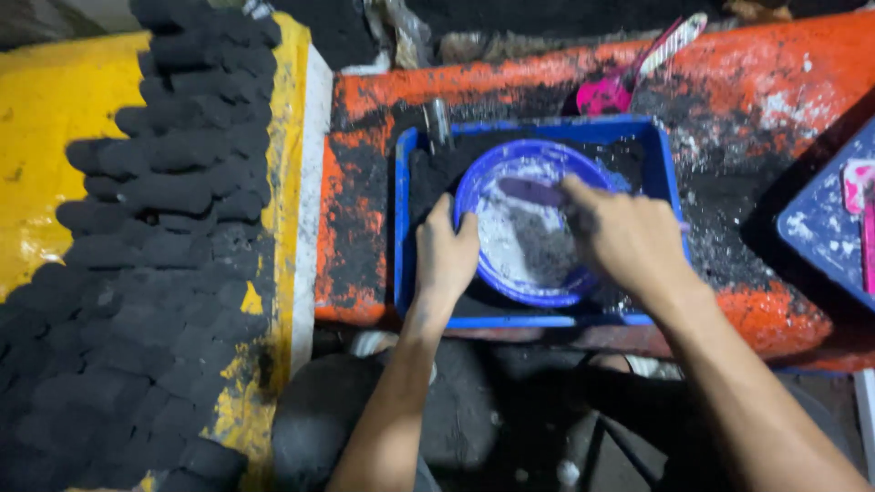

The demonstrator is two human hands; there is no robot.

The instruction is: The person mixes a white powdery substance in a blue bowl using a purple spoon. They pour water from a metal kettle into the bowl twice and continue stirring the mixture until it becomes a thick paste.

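1. The left hand (444, 257) grips the near-left rim of a round blue bowl (533, 223), thumb hooked over the edge and fingers wrapped round the outside.
2. The right hand (622, 235) is closed around a purple-handled tool (531, 190) that reaches across the bowl toward its left side; its working end is blurred, so I cannot tell whether it is a spoon or a scoop.
3. Inside the bowl lies grey-black powder smeared with white, heaped toward the middle and right.
4. The bowl sits in a blue rectangular tray (402, 228) whose floor is covered in black powder.
5. The tray rests on an orange work surface (747, 82), badly scuffed and dusted with black and white powder.
6. A pink scoop (612, 89) lies on that surface behind the tray's far right corner, well apart from both hands.
7. At the right edge, part of a second blue tray (825, 228) shows, flecked with white, with a pink object on it.
8. To the left, on a yellow surface (46, 137), rows of black charcoal briquettes (173, 182) lie packed side by side, touching each other.
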